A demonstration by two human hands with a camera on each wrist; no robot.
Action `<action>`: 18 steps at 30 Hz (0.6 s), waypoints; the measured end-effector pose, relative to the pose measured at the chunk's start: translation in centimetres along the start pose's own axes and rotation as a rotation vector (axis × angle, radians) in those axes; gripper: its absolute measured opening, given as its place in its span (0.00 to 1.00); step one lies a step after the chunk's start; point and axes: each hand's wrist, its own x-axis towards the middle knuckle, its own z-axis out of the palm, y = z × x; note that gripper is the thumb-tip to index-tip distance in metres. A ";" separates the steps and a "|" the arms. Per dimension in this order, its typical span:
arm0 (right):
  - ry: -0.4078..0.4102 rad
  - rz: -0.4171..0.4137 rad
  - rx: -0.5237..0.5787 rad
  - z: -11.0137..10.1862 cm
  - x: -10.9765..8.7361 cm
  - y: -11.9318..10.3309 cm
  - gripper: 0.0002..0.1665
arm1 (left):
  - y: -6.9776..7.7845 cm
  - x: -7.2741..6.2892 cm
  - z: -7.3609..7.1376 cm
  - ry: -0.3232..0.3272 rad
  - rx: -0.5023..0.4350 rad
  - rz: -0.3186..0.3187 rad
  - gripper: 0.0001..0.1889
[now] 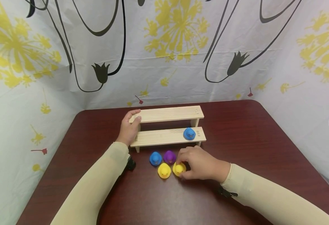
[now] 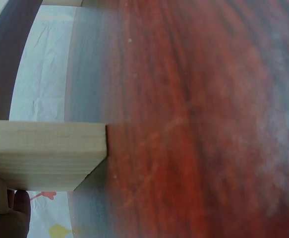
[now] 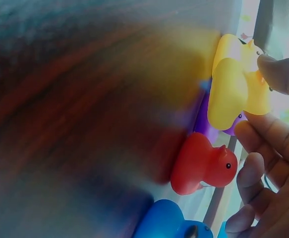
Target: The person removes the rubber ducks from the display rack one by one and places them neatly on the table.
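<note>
My left hand (image 1: 128, 128) grips the left end of a two-step wooden stand (image 1: 167, 114); in the left wrist view a fingertip (image 2: 21, 202) shows beside its pale wood (image 2: 45, 139). With thumb and fingers, my right hand (image 1: 199, 163) pinches a yellow rubber duck (image 1: 179, 169), seen closer as a yellow duck (image 3: 228, 94) in the right wrist view. Beside it on the table are a second yellow duck (image 1: 164, 171), a purple duck (image 1: 169, 157) and a blue duck (image 1: 155, 158). Another blue duck (image 1: 189, 133) sits on the lower step's right part.
A red duck (image 3: 196, 166) and a blue duck (image 3: 161, 220) show near my fingers in the right wrist view; my right hand hides the red one from the head view. The dark red table (image 1: 237, 131) ends at a patterned cloth (image 1: 158, 81) behind.
</note>
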 end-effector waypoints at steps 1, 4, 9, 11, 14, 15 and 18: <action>-0.003 -0.004 0.005 0.0 0.1 0.0 0.13 | 0.0 0.0 0.0 0.001 0.002 0.001 0.17; -0.010 -0.017 0.012 0.2 0.2 0.1 0.13 | 0.1 -0.1 0.0 0.002 0.005 0.002 0.17; -0.018 -0.018 0.001 0.3 0.2 0.1 0.14 | 0.1 -0.1 0.0 -0.003 0.007 0.003 0.18; -0.024 -0.005 -0.005 0.3 0.2 0.0 0.14 | 0.1 -0.1 0.0 -0.003 0.007 0.004 0.18; -0.035 0.015 -0.017 0.2 0.2 -0.2 0.15 | 0.1 -0.1 0.0 -0.002 0.004 0.005 0.17; -0.038 0.022 -0.023 0.1 0.2 -0.2 0.16 | 0.1 -0.1 0.0 -0.003 0.001 0.005 0.18; -0.046 0.032 -0.040 0.1 0.2 -0.3 0.17 | -0.1 0.0 0.0 -0.003 -0.006 0.007 0.18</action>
